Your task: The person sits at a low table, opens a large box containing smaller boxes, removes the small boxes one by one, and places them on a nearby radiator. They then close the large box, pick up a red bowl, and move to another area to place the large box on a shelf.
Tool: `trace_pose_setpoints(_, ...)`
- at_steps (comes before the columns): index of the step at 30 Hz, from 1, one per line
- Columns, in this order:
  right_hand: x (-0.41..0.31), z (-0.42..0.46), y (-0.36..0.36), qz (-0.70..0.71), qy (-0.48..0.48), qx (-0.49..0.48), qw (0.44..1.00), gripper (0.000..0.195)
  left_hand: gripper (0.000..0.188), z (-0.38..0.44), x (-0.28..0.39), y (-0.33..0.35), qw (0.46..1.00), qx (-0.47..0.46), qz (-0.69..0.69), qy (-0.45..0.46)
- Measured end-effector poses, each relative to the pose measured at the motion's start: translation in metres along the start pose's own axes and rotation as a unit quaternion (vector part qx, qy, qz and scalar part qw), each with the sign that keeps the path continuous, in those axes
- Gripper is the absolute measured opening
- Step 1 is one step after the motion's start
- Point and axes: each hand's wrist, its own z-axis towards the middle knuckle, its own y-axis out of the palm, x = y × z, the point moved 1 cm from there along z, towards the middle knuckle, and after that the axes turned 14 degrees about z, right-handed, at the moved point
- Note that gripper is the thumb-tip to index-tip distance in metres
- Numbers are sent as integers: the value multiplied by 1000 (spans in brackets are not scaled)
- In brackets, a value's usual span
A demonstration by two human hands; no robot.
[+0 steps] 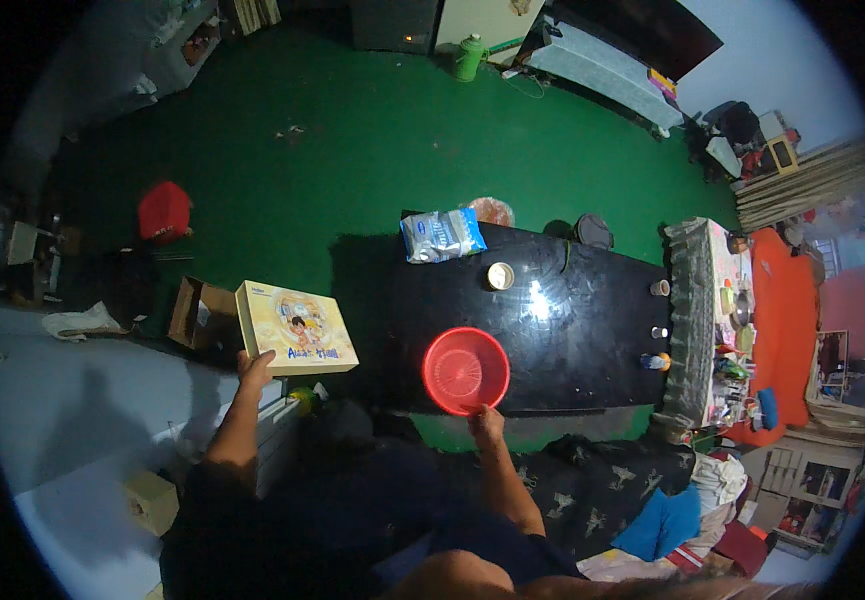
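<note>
In my left hand (pixel 254 370) is a flat yellow cardboard box (pixel 301 326) with a cartoon print and writing on its lid. I grip it by its near left corner, and it is off the table, to the left. My right hand (pixel 487 426) grips the near rim of a round red plastic basin (pixel 465 371). The basin looks bare inside and is over the near left part of a shiny black table (pixel 590 330); whether it touches the tabletop I cannot tell.
On the table are a blue-and-silver bag (pixel 443 235), a round tub (pixel 500 277) and small cups (pixel 660 287). An open carton (pixel 203 315) stands left, beyond it a red stool-like object (pixel 165 211). A black patterned sofa (pixel 590 480) borders the near side. A green thermos flask (pixel 470 58) stands far off.
</note>
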Motion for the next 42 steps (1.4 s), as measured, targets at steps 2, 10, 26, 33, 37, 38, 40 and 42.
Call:
trace_pose_setpoints(2, 12, -2, 22, 32, -9, -61, 998, 43, 67, 25, -7, -2, 994, 104, 37, 8)
trace_pose_setpoints(10, 6, -6, 88, -85, 6, -72, 994, 36, 87, 129, -31, -61, 983, 137, 124, 12)
trace_pose_setpoints(26, -92, 107, 470, -272, -15, 24, 962, 31, 114, 293, 120, -168, 957, -1, 287, 30)
trace_pose_setpoints(33, -137, 176, 709, -234, -14, -222, 946, 31, 73, 332, 184, -216, 902, 52, 421, 77)
trace_pose_setpoints(37, -151, 223, 814, -477, -170, -336, 794, 24, 69, 329, 206, -235, 941, 190, 259, 103)
trace_pose_setpoints(38, -160, 234, 842, -614, -365, -398, 576, 25, 70, 336, 209, -241, 942, 167, 281, 71)
trace_pose_setpoints(40, -166, 271, 898, -835, -310, -315, 329, 25, 73, 346, 207, -246, 940, 116, 320, 5)
trace_pose_setpoints(42, -182, 293, 948, -823, -332, -319, 333, 20, 75, 356, 206, -252, 944, 150, 289, -41)
